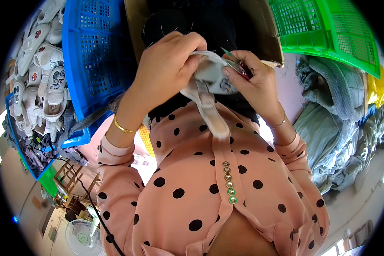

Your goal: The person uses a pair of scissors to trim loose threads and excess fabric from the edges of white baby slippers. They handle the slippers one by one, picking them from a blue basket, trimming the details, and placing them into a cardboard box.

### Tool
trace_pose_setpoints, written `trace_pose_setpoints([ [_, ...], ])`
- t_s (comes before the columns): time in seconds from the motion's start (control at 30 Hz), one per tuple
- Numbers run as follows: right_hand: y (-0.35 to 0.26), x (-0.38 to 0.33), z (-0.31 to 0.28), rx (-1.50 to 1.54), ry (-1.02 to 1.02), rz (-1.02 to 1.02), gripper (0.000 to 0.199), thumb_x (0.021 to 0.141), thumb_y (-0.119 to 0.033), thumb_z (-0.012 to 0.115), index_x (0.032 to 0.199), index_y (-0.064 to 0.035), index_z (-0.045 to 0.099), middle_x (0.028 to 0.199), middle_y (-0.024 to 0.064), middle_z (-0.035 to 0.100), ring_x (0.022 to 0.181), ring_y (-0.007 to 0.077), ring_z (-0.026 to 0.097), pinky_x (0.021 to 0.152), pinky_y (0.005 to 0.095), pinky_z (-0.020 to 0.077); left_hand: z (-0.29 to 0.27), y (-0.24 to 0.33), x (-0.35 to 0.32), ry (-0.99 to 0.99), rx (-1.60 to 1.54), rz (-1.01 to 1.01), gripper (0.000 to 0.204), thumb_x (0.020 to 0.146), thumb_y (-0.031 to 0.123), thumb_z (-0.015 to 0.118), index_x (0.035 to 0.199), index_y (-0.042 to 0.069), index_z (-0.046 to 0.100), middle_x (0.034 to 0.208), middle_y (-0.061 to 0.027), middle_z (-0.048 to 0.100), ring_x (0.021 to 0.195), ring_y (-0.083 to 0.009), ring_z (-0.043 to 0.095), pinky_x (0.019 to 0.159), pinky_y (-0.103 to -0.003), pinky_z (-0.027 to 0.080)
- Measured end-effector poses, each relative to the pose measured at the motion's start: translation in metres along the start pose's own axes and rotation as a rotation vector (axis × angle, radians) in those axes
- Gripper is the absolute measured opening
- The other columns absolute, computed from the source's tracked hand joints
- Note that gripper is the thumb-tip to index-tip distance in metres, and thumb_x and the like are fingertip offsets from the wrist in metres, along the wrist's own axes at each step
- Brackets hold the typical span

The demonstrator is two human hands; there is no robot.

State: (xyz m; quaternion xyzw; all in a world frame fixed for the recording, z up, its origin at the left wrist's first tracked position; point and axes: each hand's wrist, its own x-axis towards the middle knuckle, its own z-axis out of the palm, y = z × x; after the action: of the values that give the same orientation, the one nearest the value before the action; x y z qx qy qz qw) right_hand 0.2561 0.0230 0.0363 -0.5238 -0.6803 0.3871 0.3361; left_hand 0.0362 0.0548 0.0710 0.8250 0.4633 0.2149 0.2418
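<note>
A pale fabric shoe upper (211, 77) with a strap hanging toward my shirt is held up over my lap. My left hand (166, 64) is closed on its left edge, with thumb and fingers pinching the fabric. My right hand (256, 81) is closed around a small pair of thread snips (244, 70) with a dark red part and a pointed greenish tip. Its thumb also presses against the upper's right edge. The fingers hide most of the snips, so I cannot tell whether their blades are apart.
A cardboard box (278, 42) stands beyond my lap. On the left are a blue plastic crate (79, 55) and a pile of white shoe uppers (47, 59). A green crate (324, 38) and grey fabric heaps (328, 128) lie right. A fan (82, 237) stands lower left, near a dark cable (99, 213).
</note>
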Motion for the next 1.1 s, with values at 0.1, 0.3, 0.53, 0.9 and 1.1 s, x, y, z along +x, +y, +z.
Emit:
trace_pose_setpoints([
  [0.1, 0.003, -0.004, -0.002, 0.045, -0.081, 0.137, 0.027, 0.083, -0.014, 0.077, 0.104, -0.0016, 0.066, 0.073, 0.0088, 0.065, 0.06, 0.0118, 0.059, 0.057, 0.0238, 0.0488, 0.012, 0.008, -0.017, -0.029, -0.235, -0.189, 0.013, 0.085, 0.0, 0.067, 0.095, 0.002, 0.06, 0.085, -0.0074, 0.063, 0.075, -0.0143, 0.062, 0.068, -0.025, 0.049],
  [0.3, 0.02, -0.026, 0.008, 0.294, -0.29, 0.268, 0.022, 0.091, -0.013, 0.069, 0.104, 0.004, 0.065, 0.077, 0.002, 0.064, 0.07, 0.0033, 0.054, 0.064, 0.0212, 0.0478, 0.037, 0.012, -0.058, -0.087, -0.529, -0.365, 0.02, 0.094, 0.008, 0.065, 0.111, -0.001, 0.065, 0.095, -0.0053, 0.066, 0.082, -0.0088, 0.061, 0.072, -0.023, 0.049],
  [0.53, 0.018, -0.04, 0.009, 0.647, -0.555, 0.56, 0.021, 0.093, -0.013, 0.066, 0.106, 0.003, 0.065, 0.086, -0.0005, 0.063, 0.077, 0.0037, 0.054, 0.071, 0.0194, 0.0473, 0.035, 0.012, -0.082, -0.288, -1.032, -0.707, 0.02, 0.09, 0.013, 0.067, 0.101, -0.003, 0.072, 0.085, -0.0061, 0.071, 0.078, -0.0087, 0.064, 0.074, -0.021, 0.05],
  [0.9, 0.009, -0.044, 0.014, 0.095, -0.422, 0.113, 0.032, 0.092, -0.033, 0.067, 0.097, -0.0021, 0.062, 0.075, 0.0091, 0.064, 0.066, 0.0174, 0.063, 0.061, 0.0272, 0.0504, 0.028, 0.002, -0.085, -0.325, -1.156, -0.88, 0.024, 0.082, 0.016, 0.072, 0.095, -0.003, 0.074, 0.081, -0.0092, 0.072, 0.073, -0.0106, 0.065, 0.071, -0.022, 0.052],
  [1.1, 0.004, -0.058, 0.014, -0.415, -0.158, -0.217, 0.041, 0.083, -0.047, 0.072, 0.09, -0.0083, 0.058, 0.066, 0.0061, 0.06, 0.056, 0.0238, 0.061, 0.049, 0.0322, 0.0482, 0.03, -0.001, -0.092, -0.302, -1.161, -0.926, 0.025, 0.083, 0.02, 0.074, 0.097, -0.001, 0.075, 0.082, -0.0081, 0.072, 0.074, -0.0112, 0.066, 0.072, -0.023, 0.053],
])
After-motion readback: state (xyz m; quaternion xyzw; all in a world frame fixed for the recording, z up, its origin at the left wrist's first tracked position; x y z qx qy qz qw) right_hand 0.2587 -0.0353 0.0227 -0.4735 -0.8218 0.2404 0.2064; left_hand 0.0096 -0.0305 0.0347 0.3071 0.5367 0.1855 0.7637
